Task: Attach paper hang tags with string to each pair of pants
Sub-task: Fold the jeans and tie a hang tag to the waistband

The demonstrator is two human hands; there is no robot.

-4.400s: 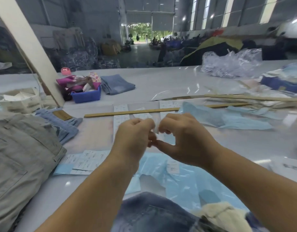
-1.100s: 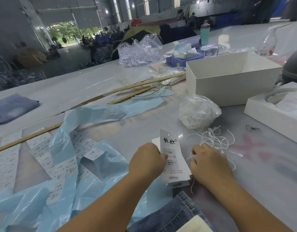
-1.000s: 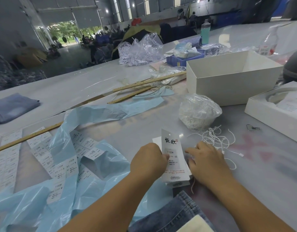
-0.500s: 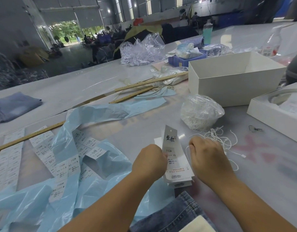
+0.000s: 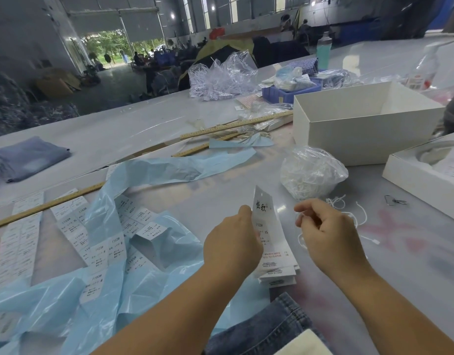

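Observation:
My left hand pinches a white paper hang tag and holds it upright above a small stack of tags on the table. My right hand, just right of the tag, pinches a thin white string lifted off the loose strings lying behind it. A clear bag of white strings sits beyond. Blue denim pants lie at the near edge between my forearms.
Light blue plastic film with size label strips covers the left. Wooden rulers lie across the middle. An open white box and a second box stand right. Folded jeans lie far left. A small metal clip lies right.
My right hand has risen off the loose strings with a string pinched in its fingers. My left hand has tipped the tag more upright.

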